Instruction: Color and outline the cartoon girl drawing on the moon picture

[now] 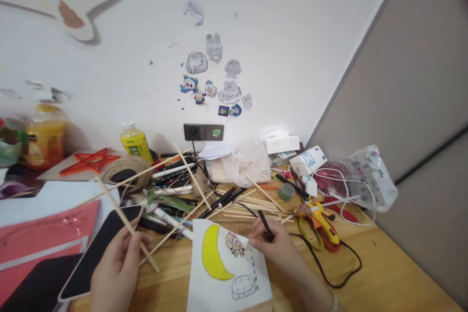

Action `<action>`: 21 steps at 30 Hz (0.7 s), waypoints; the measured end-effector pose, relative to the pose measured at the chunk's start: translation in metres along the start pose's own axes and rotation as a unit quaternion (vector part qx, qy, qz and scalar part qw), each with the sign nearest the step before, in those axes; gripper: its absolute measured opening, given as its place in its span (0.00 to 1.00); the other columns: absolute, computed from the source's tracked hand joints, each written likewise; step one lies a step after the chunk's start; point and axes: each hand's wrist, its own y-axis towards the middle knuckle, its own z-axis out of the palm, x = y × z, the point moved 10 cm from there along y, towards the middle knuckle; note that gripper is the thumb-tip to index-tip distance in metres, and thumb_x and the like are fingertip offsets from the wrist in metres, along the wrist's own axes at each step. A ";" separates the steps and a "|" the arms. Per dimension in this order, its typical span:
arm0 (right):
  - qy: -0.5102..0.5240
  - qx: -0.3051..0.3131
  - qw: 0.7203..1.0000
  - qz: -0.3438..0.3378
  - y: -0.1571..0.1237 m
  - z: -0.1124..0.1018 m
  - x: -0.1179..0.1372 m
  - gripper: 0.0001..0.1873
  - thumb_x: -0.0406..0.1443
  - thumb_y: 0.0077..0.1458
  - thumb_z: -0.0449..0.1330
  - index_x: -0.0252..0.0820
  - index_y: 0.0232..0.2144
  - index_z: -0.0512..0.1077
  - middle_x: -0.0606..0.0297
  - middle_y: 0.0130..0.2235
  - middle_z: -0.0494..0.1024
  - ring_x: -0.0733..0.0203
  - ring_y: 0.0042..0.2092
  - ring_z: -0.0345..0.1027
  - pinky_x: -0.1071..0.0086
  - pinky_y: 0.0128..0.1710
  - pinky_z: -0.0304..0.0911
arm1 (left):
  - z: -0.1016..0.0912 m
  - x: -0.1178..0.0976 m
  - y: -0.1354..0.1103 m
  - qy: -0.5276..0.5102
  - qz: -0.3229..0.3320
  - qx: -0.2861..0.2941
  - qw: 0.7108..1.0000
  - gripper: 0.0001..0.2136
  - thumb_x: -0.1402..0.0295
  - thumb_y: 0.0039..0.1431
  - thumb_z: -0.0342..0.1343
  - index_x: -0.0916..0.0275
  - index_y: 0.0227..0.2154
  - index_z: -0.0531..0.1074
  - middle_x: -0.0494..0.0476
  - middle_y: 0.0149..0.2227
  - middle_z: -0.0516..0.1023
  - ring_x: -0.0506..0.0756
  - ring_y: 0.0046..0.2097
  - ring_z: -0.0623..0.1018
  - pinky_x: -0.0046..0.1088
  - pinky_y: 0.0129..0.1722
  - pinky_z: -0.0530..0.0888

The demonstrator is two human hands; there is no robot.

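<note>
My left hand is closed around a thin wooden stick. That stick crosses other long sticks that reach to the right, and together they look like an open frame; some of the joints cannot be made out. My right hand grips a black pen and rests at the upper right edge of a white sheet of paper. Drawn on the sheet are a yellow crescent moon, a small cartoon figure and a round cake-like outline. The pen's tip is hidden by my fingers.
A black phone lies left of the paper. Behind are several pens, loose wooden sticks and a twine roll. A yellow glue gun with a cord sits at right. Bottles stand by the wall.
</note>
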 end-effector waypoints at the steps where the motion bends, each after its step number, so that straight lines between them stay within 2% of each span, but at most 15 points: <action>1: 0.012 0.003 1.000 0.005 -0.001 0.001 -0.001 0.08 0.36 0.44 0.68 0.41 0.19 0.74 0.66 0.24 0.73 0.61 0.28 0.64 0.69 0.30 0.58 | 0.006 0.001 0.000 -0.004 -0.003 0.015 1.000 0.31 0.41 0.52 0.44 0.60 0.49 0.67 0.52 0.26 0.78 0.59 0.30 0.79 0.33 0.30 0.76; 5: 0.050 0.023 0.998 0.019 -0.006 0.007 -0.002 0.14 0.42 0.42 0.70 0.40 0.17 0.73 0.68 0.23 0.69 0.64 0.27 0.60 0.70 0.27 0.54 | 0.033 0.001 -0.002 -0.136 -0.001 0.063 0.989 0.34 0.48 0.53 0.49 0.60 0.60 0.54 0.55 0.33 0.78 0.59 0.32 0.80 0.37 0.33 0.79; 7: 0.089 0.052 0.994 0.032 -0.010 0.014 -0.004 0.17 0.45 0.40 0.71 0.40 0.17 0.73 0.68 0.24 0.68 0.64 0.27 0.59 0.71 0.26 0.53 | 0.041 0.004 0.000 -0.198 0.005 0.061 0.978 0.34 0.52 0.55 0.51 0.59 0.61 0.49 0.58 0.37 0.77 0.59 0.35 0.80 0.36 0.32 0.80; 9: 0.125 0.084 0.987 0.054 -0.014 0.023 -0.008 0.18 0.47 0.38 0.72 0.39 0.18 0.74 0.67 0.25 0.69 0.64 0.27 0.60 0.71 0.26 0.53 | 0.044 0.008 0.002 -0.197 0.029 0.048 0.979 0.33 0.54 0.56 0.51 0.59 0.62 0.48 0.62 0.42 0.74 0.61 0.42 0.79 0.36 0.33 0.80; 11: 0.146 0.100 0.982 0.072 -0.016 0.029 -0.012 0.18 0.47 0.38 0.72 0.39 0.18 0.75 0.67 0.24 0.70 0.65 0.27 0.61 0.72 0.25 0.52 | 0.043 0.005 0.003 -0.118 0.089 0.026 0.989 0.32 0.55 0.57 0.50 0.60 0.62 0.49 0.67 0.48 0.71 0.65 0.49 0.75 0.42 0.39 0.79; 13: 0.157 0.098 0.979 0.086 -0.016 0.031 -0.017 0.18 0.46 0.38 0.72 0.38 0.19 0.76 0.68 0.24 0.70 0.66 0.26 0.60 0.72 0.24 0.51 | 0.039 -0.009 -0.002 0.004 0.176 -0.005 0.984 0.31 0.57 0.58 0.48 0.63 0.62 0.51 0.72 0.55 0.64 0.70 0.56 0.69 0.52 0.48 0.73; 15: 0.159 0.090 0.978 0.103 -0.016 0.032 -0.023 0.18 0.46 0.38 0.72 0.37 0.19 0.76 0.68 0.23 0.69 0.67 0.26 0.59 0.73 0.24 0.50 | 0.036 -0.030 -0.013 0.103 0.265 -0.033 0.958 0.29 0.60 0.59 0.47 0.64 0.62 0.53 0.75 0.61 0.56 0.74 0.62 0.59 0.59 0.55 0.64; 17: 0.167 0.089 0.974 0.123 -0.017 0.033 -0.029 0.17 0.46 0.40 0.71 0.37 0.20 0.76 0.69 0.22 0.69 0.67 0.25 0.59 0.73 0.24 0.50 | 0.038 -0.053 -0.028 0.143 0.345 -0.023 0.927 0.27 0.63 0.61 0.47 0.61 0.62 0.52 0.71 0.65 0.49 0.73 0.65 0.52 0.59 0.57 0.59; 19: 0.190 0.101 0.967 0.137 -0.020 0.037 -0.032 0.17 0.46 0.41 0.71 0.37 0.20 0.76 0.69 0.22 0.69 0.68 0.25 0.59 0.73 0.24 0.50 | 0.045 -0.074 -0.047 0.153 0.421 0.014 0.894 0.26 0.66 0.61 0.48 0.57 0.62 0.53 0.66 0.66 0.51 0.69 0.66 0.50 0.56 0.59 0.59; 21: 0.206 0.124 0.960 0.142 -0.023 0.043 -0.033 0.17 0.46 0.43 0.70 0.37 0.21 0.77 0.69 0.22 0.70 0.68 0.25 0.59 0.73 0.24 0.49 | 0.056 -0.091 -0.068 0.164 0.492 0.062 0.853 0.25 0.67 0.61 0.49 0.59 0.61 0.56 0.63 0.63 0.59 0.66 0.66 0.51 0.51 0.61 0.58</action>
